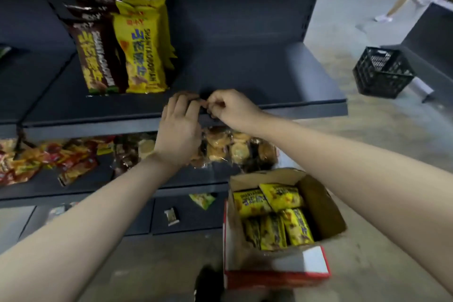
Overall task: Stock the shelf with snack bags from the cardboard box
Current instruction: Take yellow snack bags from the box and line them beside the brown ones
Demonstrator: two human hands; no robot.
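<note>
An open cardboard box (318,206) stands on the floor at lower right, with several yellow snack bags (279,216) upright inside. On the dark upper shelf (245,76), yellow bags (142,56) and brown bags (98,56) stand in rows at the left. My left hand (179,130) and my right hand (232,108) meet fingertip to fingertip at the shelf's front edge, right of the yellow row. The right fingers are pinched together. No bag shows in either hand, and the frame does not show whether something small sits between the fingertips.
The lower shelf (137,179) holds red-orange packets (49,159) at the left and clear bags of cookies (235,149) under my hands. Two small packets (171,216) lie below it. A black plastic crate (382,72) stands on the floor at right, and a person's legs (397,2) are behind it.
</note>
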